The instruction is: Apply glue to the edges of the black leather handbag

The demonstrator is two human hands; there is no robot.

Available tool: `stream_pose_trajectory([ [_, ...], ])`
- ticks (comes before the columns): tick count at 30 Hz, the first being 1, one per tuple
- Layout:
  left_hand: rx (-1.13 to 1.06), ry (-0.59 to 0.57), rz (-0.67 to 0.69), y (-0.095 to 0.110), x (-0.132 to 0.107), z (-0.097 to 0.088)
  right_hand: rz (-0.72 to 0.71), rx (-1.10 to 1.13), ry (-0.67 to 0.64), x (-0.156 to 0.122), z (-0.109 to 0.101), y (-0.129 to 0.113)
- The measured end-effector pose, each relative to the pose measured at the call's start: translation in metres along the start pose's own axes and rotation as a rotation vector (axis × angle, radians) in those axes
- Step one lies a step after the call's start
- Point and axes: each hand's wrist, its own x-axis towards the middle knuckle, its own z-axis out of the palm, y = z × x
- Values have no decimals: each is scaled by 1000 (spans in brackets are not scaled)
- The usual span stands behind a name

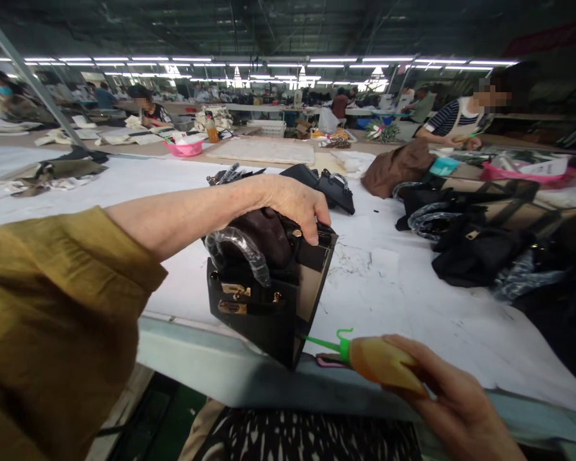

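Note:
A black handbag with gold-coloured clasps and a plastic-wrapped handle stands tilted at the front edge of the table. My left hand reaches over its top and grips the upper far edge, fingers bent down over the side. In my right hand is a squeeze bottle of amber stuff with a green nozzle. The nozzle tip points left, at the lower part of the bag's beige-and-black side panel; whether it touches, I cannot tell. My right fingers wrap round the bottle's rear end.
Several black bags with wrapped handles lie in a pile on the right. Other black bags lie behind mine on the white-covered table. A pink basin stands farther back; a co-worker works at the far right.

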Motion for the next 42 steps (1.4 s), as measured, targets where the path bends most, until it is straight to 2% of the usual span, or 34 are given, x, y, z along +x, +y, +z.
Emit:
stream_pose_trajectory([
  [3,93,89,15,17,-16,-9,44,11,105,15,2,4],
  [6,224,223,-8,27,-27,-7,42,-49,157,31,5,13],
  [9,386,330,-13,27,-28,7,3,-107,189,44,9,23],
  [15,596,441,-48,15,-17,34,-79,-141,199,59,20,37],
  [22,667,479,-100,12,-14,46,-188,-130,207,73,36,49],
  [29,676,474,-103,7,-15,69,-328,-110,177,81,44,56],
  [36,709,488,-109,9,-22,91,-316,-64,88,79,49,51],
  [42,684,537,-106,12,-34,113,-206,-22,50,73,48,46],
])
